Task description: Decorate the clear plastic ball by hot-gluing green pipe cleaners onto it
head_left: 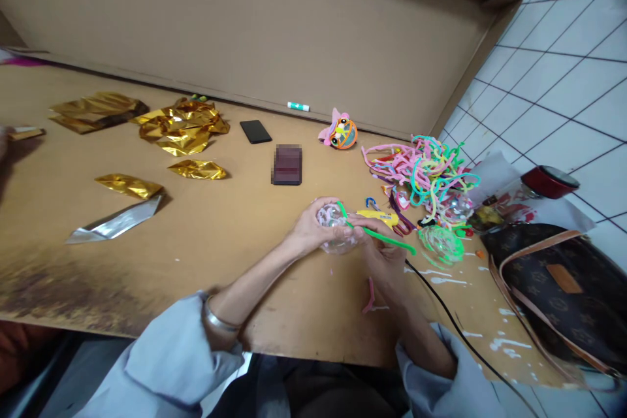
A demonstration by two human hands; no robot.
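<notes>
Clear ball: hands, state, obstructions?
Left hand gripping clear ball. Right hand holding green fuzzy stem against it. Yellow tool close beyond right hand, black cord beside right forearm.

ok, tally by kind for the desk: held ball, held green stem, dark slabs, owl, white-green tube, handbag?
Held ball: 1
Held green stem: 1
Dark slabs: 2
Owl: 1
White-green tube: 1
Handbag: 1
Total: 7

Glossy plast. ball (337,246), fuzzy pipe cleaner (392,243) (foil (182,131) v. shiny).
</notes>
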